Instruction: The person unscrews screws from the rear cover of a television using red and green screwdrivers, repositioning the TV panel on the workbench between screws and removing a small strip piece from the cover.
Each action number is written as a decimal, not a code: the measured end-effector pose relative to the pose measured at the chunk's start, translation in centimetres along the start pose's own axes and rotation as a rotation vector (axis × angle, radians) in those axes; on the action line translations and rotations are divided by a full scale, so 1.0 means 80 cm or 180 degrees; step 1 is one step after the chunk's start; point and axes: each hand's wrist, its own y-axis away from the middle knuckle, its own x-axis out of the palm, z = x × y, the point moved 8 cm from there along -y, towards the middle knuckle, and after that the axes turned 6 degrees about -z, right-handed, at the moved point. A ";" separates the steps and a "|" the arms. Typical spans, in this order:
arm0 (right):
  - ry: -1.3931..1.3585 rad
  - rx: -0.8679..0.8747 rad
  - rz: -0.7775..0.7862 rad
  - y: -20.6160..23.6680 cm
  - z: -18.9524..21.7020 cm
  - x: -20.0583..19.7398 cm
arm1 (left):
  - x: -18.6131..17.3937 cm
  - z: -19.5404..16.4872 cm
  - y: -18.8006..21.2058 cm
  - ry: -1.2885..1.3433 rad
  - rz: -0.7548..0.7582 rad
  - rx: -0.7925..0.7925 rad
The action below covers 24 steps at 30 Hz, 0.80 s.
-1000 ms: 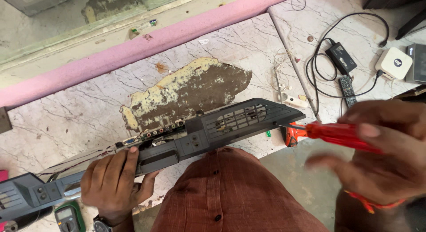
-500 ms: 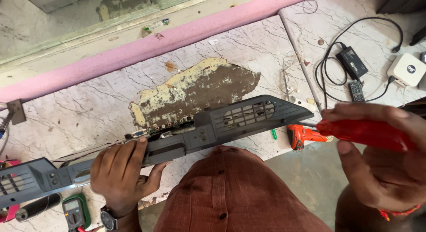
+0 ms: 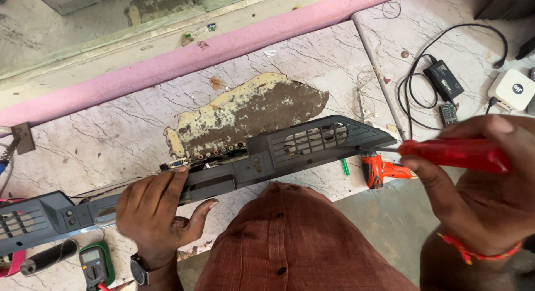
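A long dark grey plastic back cover (image 3: 312,143) with vent slots and a row of connector ports lies tilted across a marble worktop (image 3: 111,135). My left hand (image 3: 159,204) grips the cover near its middle, fingers over its top edge. My right hand (image 3: 473,185) holds a red-handled screwdriver (image 3: 454,154), whose thin metal tip touches the cover's right end. My rust-coloured shirt (image 3: 295,241) fills the lower middle of the view.
A small orange power screwdriver (image 3: 382,171) lies just below the cover's right end. At the right are a black adapter with cable (image 3: 443,79), a small remote (image 3: 447,114) and a white box (image 3: 514,89). A green multimeter (image 3: 95,266) and a black handle (image 3: 47,257) sit at lower left.
The view has shifted slightly. My right hand brought the red screwdriver in so its tip meets the cover's right end. My left hand keeps its grip on the cover.
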 end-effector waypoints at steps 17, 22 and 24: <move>-0.0068 0.0452 -0.0318 0.029 -0.019 -0.008 | -0.005 0.010 -0.012 0.0489 -0.0194 -0.0256; -0.0341 0.1094 0.0049 0.048 -0.039 -0.013 | -0.009 0.008 -0.017 0.0521 -0.0233 -0.0213; -0.0379 0.1535 0.0091 0.066 -0.068 -0.019 | -0.011 0.007 -0.019 0.0523 -0.0230 -0.0230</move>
